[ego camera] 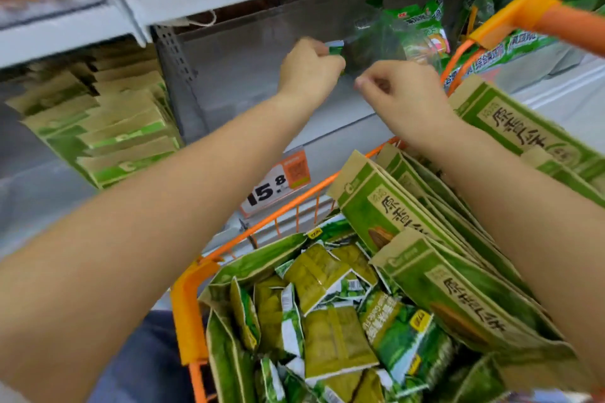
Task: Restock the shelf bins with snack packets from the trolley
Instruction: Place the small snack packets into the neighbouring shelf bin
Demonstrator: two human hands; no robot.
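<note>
My left hand (311,70) reaches up to the clear shelf bin (262,42) and grips a small green snack packet (336,50) at its top edge. Just to the right, my right hand (399,95) has its fingers curled with thumb and forefinger pinched, and nothing shows in it. Between and behind the hands is a blurred dark green packet (373,39), with more green packets (419,29) lying inside the bin. The orange trolley (294,203) below my arms holds several small green packets (327,304).
Large kraft-and-green bags (425,239) stand along the trolley's right side. A stack of similar bags (114,134) fills the shelf to the left. A price tag reading 15.8 (278,183) hangs on the shelf edge. An orange trolley handle (556,16) crosses the upper right.
</note>
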